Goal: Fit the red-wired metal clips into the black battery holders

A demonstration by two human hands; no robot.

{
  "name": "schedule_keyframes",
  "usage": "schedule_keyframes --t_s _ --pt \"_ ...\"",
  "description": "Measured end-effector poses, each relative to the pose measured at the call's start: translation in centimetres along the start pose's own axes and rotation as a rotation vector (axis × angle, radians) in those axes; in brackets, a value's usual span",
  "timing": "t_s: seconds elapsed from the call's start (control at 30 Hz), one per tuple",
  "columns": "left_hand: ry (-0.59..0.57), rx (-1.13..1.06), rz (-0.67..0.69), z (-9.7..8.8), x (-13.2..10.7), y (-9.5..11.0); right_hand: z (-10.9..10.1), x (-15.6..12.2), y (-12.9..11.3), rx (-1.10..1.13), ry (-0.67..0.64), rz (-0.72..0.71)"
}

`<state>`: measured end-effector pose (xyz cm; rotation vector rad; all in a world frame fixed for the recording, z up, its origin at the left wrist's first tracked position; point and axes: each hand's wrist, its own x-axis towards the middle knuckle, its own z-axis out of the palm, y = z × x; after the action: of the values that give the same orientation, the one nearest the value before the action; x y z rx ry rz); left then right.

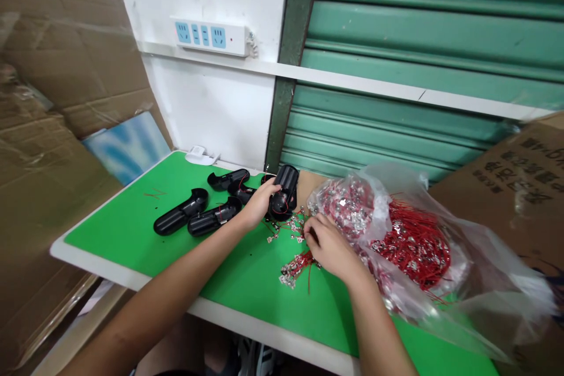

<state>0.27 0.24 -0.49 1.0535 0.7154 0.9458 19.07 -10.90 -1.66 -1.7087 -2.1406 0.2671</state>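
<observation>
My left hand (259,202) is wrapped round a black plastic housing (284,191), holding it tilted over the green table (132,223). My right hand (328,244) rests on the table with fingers curled, pinching at loose red wires with metal terminals (294,267); what it grips is too small to make out. A clear plastic bag (396,235) full of the same red wires lies just right of that hand. Several more black housings (194,214) lie on the table left of my left hand.
Flattened cardboard (57,100) leans at the left and a cardboard box (524,188) stands at the right. A white power strip (211,36) is fixed to the wall, a green roller shutter (418,59) behind. A small white object (200,155) sits at the table's back edge.
</observation>
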Motion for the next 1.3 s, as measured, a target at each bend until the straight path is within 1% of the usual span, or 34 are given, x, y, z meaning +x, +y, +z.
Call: schedule_keyframes --t_s 0.17,0.3,0.37,0.5,0.57,0.6,0.67,0.83,0.97,1.03,1.07,1.2,1.27,1.3 --pt "0.046 -0.001 -0.005 0.2 0.1 0.1 0.5 -0.2 0.4 -0.004 0.019 -0.044" --pt "0.096 -0.042 -0.054 0.3 -0.2 0.4 0.4 -0.1 -0.1 0.015 0.042 -0.058" --pt "0.050 -0.045 -0.113 0.3 -0.6 0.9 0.1 0.1 -0.5 0.036 0.088 -0.059" --pt "-0.178 -0.003 -0.348 0.2 -1.6 2.3 -0.6 0.4 -0.8 0.069 0.205 -0.003" --pt "-0.242 0.024 -0.433 0.3 -2.0 2.6 -0.7 0.5 -0.7 0.079 0.220 0.020" --pt "-0.264 0.031 -0.451 0.4 -2.1 2.7 -0.8 0.5 -0.6 0.082 0.220 0.026" --pt "-0.278 0.025 -0.449 0.5 -2.2 2.6 -0.9 0.4 -0.5 0.089 0.219 0.033" --pt "-0.239 -0.005 -0.428 0.7 -2.0 2.1 -1.4 0.3 -0.7 0.106 0.249 0.038" --pt "-0.255 -0.028 -0.430 0.5 -1.8 1.8 -1.9 0.3 -1.0 0.144 0.260 0.035" --pt "-0.267 -0.043 -0.443 0.5 -1.8 1.9 -1.9 0.5 -1.1 0.217 0.286 0.035" --pt "-0.273 -0.054 -0.455 0.5 -1.9 2.0 -1.9 0.5 -1.2 0.283 0.321 0.046" --pt "-0.313 -0.143 -0.496 0.7 -2.2 2.5 -1.2 1.1 -1.5 0.695 0.520 0.180" --pt "-0.336 -0.193 -0.502 0.9 -2.4 2.5 -0.8 1.4 -1.6 0.856 0.558 0.241" --pt "-0.340 -0.212 -0.500 1.0 -2.5 2.5 -0.6 1.6 -1.7 0.901 0.562 0.258"
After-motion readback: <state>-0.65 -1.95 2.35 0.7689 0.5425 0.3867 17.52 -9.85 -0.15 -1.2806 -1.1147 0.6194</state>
